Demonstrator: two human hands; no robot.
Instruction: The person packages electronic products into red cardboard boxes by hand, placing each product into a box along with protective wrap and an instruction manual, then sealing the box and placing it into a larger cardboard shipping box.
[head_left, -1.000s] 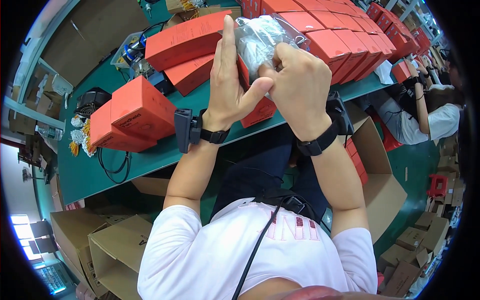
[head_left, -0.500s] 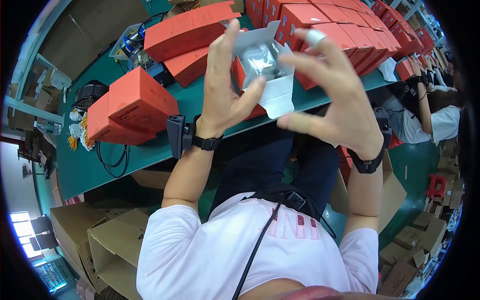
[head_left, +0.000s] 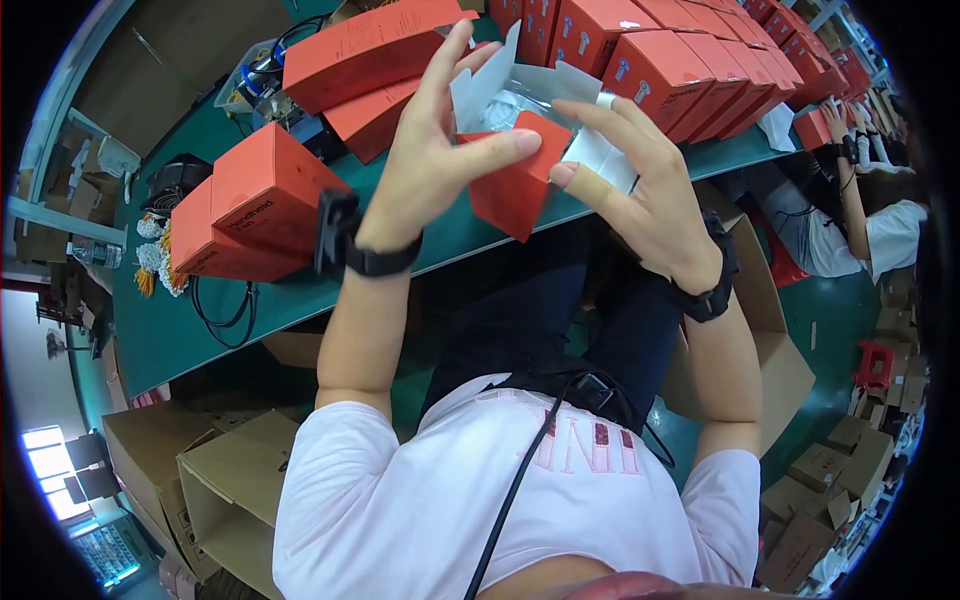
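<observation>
A small red cardboard box (head_left: 505, 200) with white inner flaps stands open at the table's front edge. Inside lies something in clear plastic wrapping (head_left: 508, 104); its kind I cannot make out. My left hand (head_left: 425, 165) grips the box from the left, its thumb on the red front panel and its fingers behind the raised flaps. At the box's right side is my right hand (head_left: 645, 185), curved round the corner with thumb and forefinger on either side of a white side flap (head_left: 600, 160).
Several closed red boxes (head_left: 270, 205) stand left on the green table (head_left: 160, 345), beside a black cable. More red boxes (head_left: 660, 80) are stacked at the back right. Open cardboard cartons (head_left: 235, 480) sit below. A co-worker (head_left: 890, 225) works at far right.
The box has turned and tilted, so its red front panel now faces me. My right hand has come in from the right to the box, and my left thumb has moved onto its front.
</observation>
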